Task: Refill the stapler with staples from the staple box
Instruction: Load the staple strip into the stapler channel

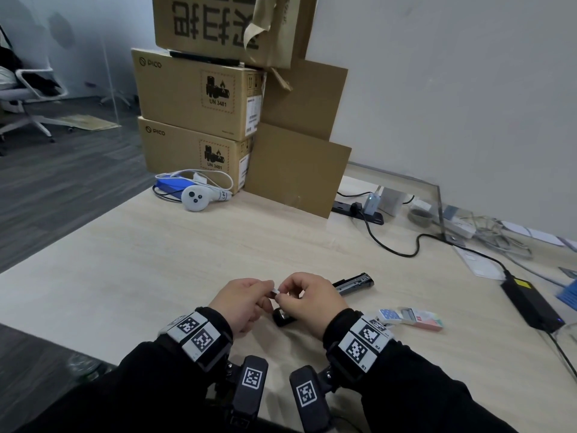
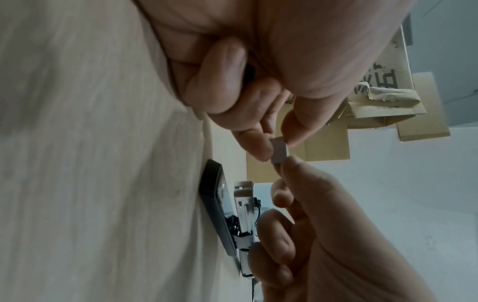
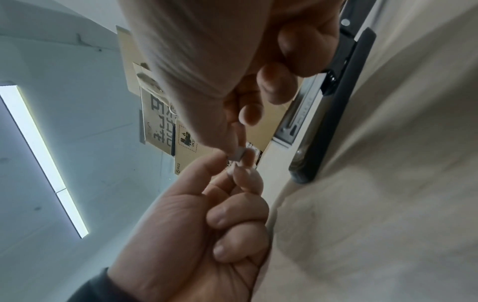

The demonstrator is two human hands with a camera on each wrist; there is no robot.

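1. The pale wood-grain worktop [image 1: 156, 245] carries everything, with the work kept close to the person's front edge; that keeps small parts within easy reach, I judge.
2. The black stapler with its metal staple channel [image 1: 352, 284] lies swung open flat on the worktop just behind the hands, channel facing up; likely so it can take a strip without being held.
3. The small pastel-printed cardboard staple box [image 1: 410, 320] lies on its side near the right wrist, apparently open at one end.
4. The left hand [image 1: 242, 303] and right hand [image 1: 307, 300] meet above the stapler; other fingers curl into the palms.
5. The short grey block of staples [image 2: 279, 150] is pinched narrowly between thumb and forefinger tips of both hands, probably to snap or align it before loading.
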